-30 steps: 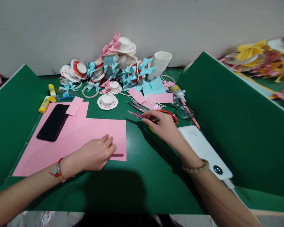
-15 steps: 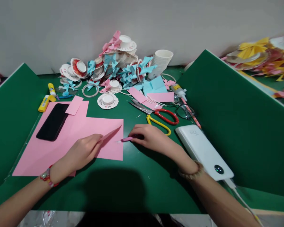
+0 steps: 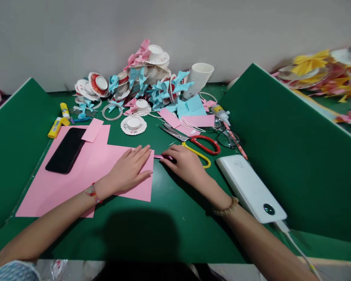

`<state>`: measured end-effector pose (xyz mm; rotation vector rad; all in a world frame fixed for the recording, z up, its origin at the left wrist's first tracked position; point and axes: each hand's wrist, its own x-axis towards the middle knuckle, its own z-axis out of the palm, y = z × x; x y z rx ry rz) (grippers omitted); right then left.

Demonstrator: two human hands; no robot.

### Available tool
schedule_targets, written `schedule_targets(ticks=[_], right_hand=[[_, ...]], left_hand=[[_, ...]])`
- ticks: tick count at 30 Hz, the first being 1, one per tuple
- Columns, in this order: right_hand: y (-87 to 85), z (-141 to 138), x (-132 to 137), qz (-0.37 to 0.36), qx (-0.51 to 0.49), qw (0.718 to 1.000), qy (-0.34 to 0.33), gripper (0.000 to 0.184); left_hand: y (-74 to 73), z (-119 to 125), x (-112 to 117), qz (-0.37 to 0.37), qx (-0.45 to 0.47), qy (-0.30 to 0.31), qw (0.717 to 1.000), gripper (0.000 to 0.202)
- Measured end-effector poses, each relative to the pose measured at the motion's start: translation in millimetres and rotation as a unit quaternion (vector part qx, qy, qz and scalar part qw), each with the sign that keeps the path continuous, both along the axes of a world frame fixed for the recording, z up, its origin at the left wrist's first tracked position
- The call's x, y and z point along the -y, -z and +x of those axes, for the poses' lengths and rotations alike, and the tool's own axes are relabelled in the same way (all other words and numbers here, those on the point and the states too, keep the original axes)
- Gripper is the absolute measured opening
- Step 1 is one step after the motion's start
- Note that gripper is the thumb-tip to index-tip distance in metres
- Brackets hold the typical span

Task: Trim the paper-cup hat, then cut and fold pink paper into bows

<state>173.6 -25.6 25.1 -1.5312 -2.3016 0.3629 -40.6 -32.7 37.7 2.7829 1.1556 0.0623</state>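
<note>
Pink paper (image 3: 141,190), smooth and flat with a stepped outline, lies beneath the left hand (image 3: 128,168), palm down, fingers extended. At its right edge, the right hand (image 3: 187,162) clamps one slim pink knife (image 3: 158,157). One phone (image 3: 66,150) rests far left; one pair of scissors (image 3: 190,137) and one white power bank (image 3: 250,187) lie right.

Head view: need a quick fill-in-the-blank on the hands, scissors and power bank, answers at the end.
1. The left hand lies palm-down on paper coloured ____.
2. Near the right hand, which holds the knife, the scissors have one red handle and one ____ handle.
3. The power bank has a casing coloured ____.

Missing words: pink; yellow; white.
</note>
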Motion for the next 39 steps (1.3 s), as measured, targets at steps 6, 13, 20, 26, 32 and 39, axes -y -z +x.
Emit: schedule_targets(ticks=[6, 13, 20, 26, 32, 39], right_hand=[[-1.9, 22, -9, 0.031, 0.107, 0.980, 0.166, 0.020], [16.4, 32, -31, 0.055, 0.063, 0.987, 0.136, 0.026], [4.9, 16, -34, 0.068, -0.023, 0.991, 0.109, 0.020], [2.2, 3, 6, -0.074, -0.131, 0.987, -0.050, 0.014], [1.0, 9, 14, -0.098, -0.099, 0.990, -0.024, 0.009], [3.0, 15, 13, -0.079, -0.101, 0.992, -0.009, 0.010]], left_hand=[[22.6, 9, -6, -0.017, -0.033, -0.007, 0.999, 0.068], [23.4, 6, -5, -0.008, -0.031, -0.001, 1.000, 0.067], [23.4, 7, -3, -0.004, -0.029, -0.006, 1.000, 0.066], [23.8, 5, 7, -0.013, -0.034, 0.011, 0.999, 0.065], [28.0, -1, 22, -0.015, -0.017, 0.024, 0.999, 0.066], [29.8, -1, 22, -0.012, -0.017, 0.025, 0.999, 0.063]])
